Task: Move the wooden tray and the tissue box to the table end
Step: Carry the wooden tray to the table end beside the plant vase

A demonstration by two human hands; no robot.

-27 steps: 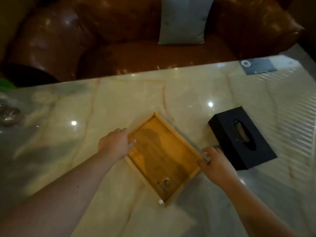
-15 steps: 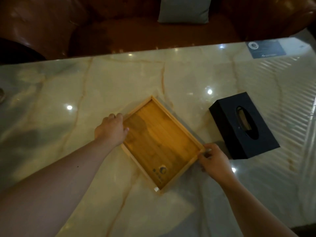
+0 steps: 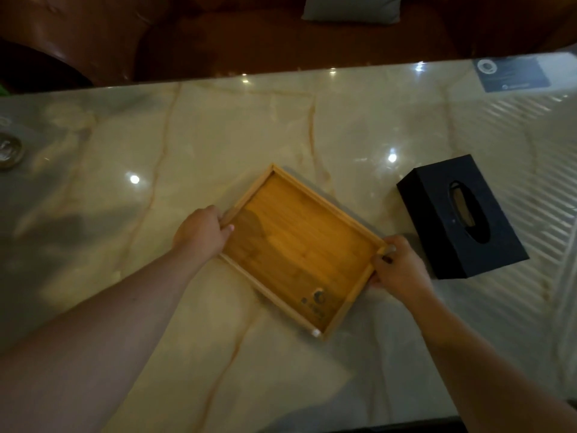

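An empty wooden tray [image 3: 299,248] lies at an angle in the middle of the marble table [image 3: 156,151]. My left hand [image 3: 199,232] grips its left rim, thumb inside the tray. My right hand [image 3: 398,267] grips the right corner, fingers curled over the rim. A black tissue box [image 3: 462,217] with an oval slot on top stands just right of the tray, close to my right hand but apart from it.
A brown leather sofa [image 3: 218,35] with a grey cushion [image 3: 352,7] runs along the table's far edge. A glass ashtray [image 3: 9,150] sits at the left edge. A dark card [image 3: 505,73] lies at the far right corner.
Both hands went from resting beside the tray to closing on its rims. The view has tilted down a little; the tray and the tissue box have stayed about where they were.
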